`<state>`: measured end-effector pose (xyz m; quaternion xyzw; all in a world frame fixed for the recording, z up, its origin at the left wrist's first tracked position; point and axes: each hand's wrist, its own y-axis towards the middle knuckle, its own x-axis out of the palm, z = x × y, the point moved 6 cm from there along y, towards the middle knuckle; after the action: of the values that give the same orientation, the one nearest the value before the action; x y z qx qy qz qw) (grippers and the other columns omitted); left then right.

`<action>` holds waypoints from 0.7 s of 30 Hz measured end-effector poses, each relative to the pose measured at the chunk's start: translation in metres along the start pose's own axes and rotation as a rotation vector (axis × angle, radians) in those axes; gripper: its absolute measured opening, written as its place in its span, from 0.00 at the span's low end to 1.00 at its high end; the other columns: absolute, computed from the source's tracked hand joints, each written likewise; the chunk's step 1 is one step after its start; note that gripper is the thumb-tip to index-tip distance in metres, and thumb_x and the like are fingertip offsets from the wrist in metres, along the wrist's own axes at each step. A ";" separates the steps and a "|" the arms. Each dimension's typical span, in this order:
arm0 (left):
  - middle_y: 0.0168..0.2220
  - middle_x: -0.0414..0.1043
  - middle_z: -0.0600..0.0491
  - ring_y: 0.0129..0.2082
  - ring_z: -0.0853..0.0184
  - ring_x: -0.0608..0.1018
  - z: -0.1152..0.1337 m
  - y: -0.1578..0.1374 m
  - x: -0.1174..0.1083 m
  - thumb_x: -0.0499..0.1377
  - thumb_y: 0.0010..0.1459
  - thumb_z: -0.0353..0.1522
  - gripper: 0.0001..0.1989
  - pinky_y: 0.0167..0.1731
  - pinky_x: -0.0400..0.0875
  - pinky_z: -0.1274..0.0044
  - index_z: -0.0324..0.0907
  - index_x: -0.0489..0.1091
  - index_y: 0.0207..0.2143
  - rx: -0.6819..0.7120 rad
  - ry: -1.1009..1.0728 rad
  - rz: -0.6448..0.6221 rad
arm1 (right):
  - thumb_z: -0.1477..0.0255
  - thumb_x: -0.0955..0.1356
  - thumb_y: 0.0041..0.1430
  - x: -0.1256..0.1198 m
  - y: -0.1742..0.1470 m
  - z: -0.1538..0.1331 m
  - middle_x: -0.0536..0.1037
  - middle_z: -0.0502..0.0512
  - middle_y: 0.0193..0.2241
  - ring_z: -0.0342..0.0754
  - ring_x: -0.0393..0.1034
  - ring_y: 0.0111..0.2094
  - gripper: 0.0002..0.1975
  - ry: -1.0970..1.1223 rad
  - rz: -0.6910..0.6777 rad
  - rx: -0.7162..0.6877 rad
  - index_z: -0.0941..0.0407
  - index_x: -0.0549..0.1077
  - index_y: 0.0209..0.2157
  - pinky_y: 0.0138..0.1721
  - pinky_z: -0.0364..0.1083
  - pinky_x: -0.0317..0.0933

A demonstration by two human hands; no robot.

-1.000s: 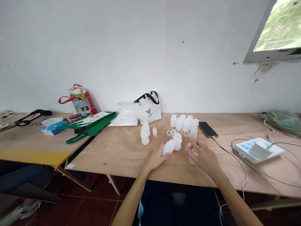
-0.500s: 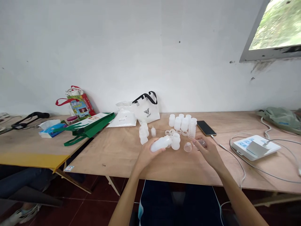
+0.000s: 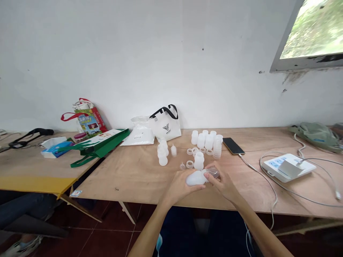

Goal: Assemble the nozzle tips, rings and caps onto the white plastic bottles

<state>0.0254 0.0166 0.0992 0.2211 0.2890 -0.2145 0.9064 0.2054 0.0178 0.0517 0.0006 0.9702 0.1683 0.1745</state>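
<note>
"What's the left hand point(image 3: 179, 185) doing?"
"Curled around a white bottle point(image 3: 194, 178), lower centre of the frame."
"And the right hand point(image 3: 223, 182)?"
"Narrowed, gripping a clear cap point(image 3: 214, 172) at the bottle's neck end."

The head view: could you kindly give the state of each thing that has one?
Bottle in left hand: on its side.
Clear cap in right hand: at the bottle's neck.
Phone: screen dark, cable plugged in.
Tissue pack: open, tissue sticking out.
Green bag: lying down.
White tote: standing, handles up.
</note>
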 end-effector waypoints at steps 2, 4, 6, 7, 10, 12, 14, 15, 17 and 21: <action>0.41 0.82 0.53 0.39 0.57 0.80 0.003 -0.002 0.000 0.66 0.58 0.46 0.18 0.39 0.72 0.71 0.48 0.78 0.46 -0.011 0.002 -0.012 | 0.52 0.68 0.64 -0.003 0.000 0.000 0.75 0.50 0.32 0.46 0.69 0.27 0.17 -0.027 -0.020 -0.009 0.51 0.69 0.40 0.27 0.45 0.64; 0.41 0.81 0.53 0.39 0.56 0.80 0.003 -0.003 0.001 0.66 0.57 0.47 0.19 0.40 0.72 0.70 0.49 0.78 0.47 -0.013 0.031 0.011 | 0.51 0.68 0.63 -0.003 -0.001 -0.003 0.75 0.50 0.32 0.46 0.69 0.28 0.17 -0.005 -0.001 -0.014 0.51 0.69 0.40 0.28 0.45 0.64; 0.42 0.81 0.52 0.41 0.55 0.80 0.000 -0.004 0.003 0.66 0.57 0.48 0.19 0.40 0.72 0.70 0.50 0.77 0.48 -0.023 0.097 0.063 | 0.51 0.68 0.63 0.000 -0.001 -0.006 0.75 0.50 0.31 0.46 0.69 0.28 0.18 0.028 0.036 0.008 0.51 0.69 0.40 0.28 0.45 0.63; 0.44 0.81 0.51 0.41 0.54 0.81 -0.002 -0.004 0.005 0.66 0.57 0.48 0.20 0.39 0.72 0.70 0.50 0.77 0.48 -0.039 0.146 0.095 | 0.51 0.68 0.63 0.002 0.000 -0.007 0.74 0.50 0.29 0.45 0.68 0.26 0.18 0.053 0.051 0.035 0.51 0.69 0.38 0.26 0.44 0.62; 0.45 0.80 0.48 0.40 0.52 0.81 -0.008 -0.006 0.014 0.66 0.58 0.47 0.20 0.35 0.70 0.71 0.50 0.75 0.50 -0.110 0.323 0.156 | 0.49 0.68 0.61 0.010 0.001 -0.007 0.68 0.45 0.19 0.42 0.59 0.18 0.20 0.163 0.067 0.161 0.51 0.66 0.33 0.19 0.42 0.53; 0.43 0.80 0.47 0.40 0.51 0.82 -0.009 -0.006 0.022 0.65 0.59 0.46 0.19 0.33 0.69 0.71 0.49 0.74 0.50 -0.134 0.415 0.137 | 0.47 0.67 0.61 0.014 0.001 -0.006 0.63 0.42 0.15 0.41 0.52 0.15 0.21 0.222 0.054 0.236 0.51 0.65 0.31 0.16 0.41 0.46; 0.42 0.80 0.46 0.39 0.50 0.82 -0.007 -0.006 0.027 0.64 0.60 0.47 0.19 0.33 0.68 0.71 0.48 0.73 0.48 -0.128 0.441 0.107 | 0.47 0.68 0.61 0.018 0.000 -0.008 0.61 0.41 0.13 0.40 0.50 0.14 0.21 0.260 0.002 0.266 0.51 0.65 0.32 0.15 0.41 0.44; 0.41 0.80 0.47 0.39 0.50 0.82 -0.005 -0.006 0.029 0.64 0.60 0.48 0.19 0.33 0.67 0.71 0.47 0.73 0.48 -0.124 0.420 0.093 | 0.48 0.68 0.61 0.020 -0.001 -0.010 0.61 0.41 0.14 0.40 0.51 0.15 0.20 0.281 -0.036 0.263 0.51 0.66 0.33 0.16 0.41 0.45; 0.40 0.80 0.48 0.37 0.52 0.82 -0.001 -0.007 0.029 0.63 0.60 0.49 0.22 0.33 0.67 0.72 0.48 0.70 0.51 -0.128 0.306 0.068 | 0.49 0.69 0.61 0.023 -0.004 -0.016 0.63 0.41 0.17 0.40 0.53 0.16 0.19 0.346 -0.115 0.232 0.51 0.67 0.37 0.17 0.40 0.48; 0.43 0.79 0.53 0.37 0.58 0.81 0.005 -0.008 0.017 0.61 0.62 0.49 0.25 0.35 0.69 0.73 0.51 0.65 0.57 -0.148 -0.010 0.082 | 0.46 0.65 0.64 0.026 -0.010 -0.026 0.69 0.44 0.22 0.43 0.63 0.20 0.24 0.435 -0.252 0.179 0.51 0.67 0.49 0.20 0.42 0.58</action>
<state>0.0361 0.0029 0.0903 0.1641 0.2901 -0.1565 0.9297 0.1731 0.0010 0.0627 -0.1410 0.9883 0.0550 -0.0193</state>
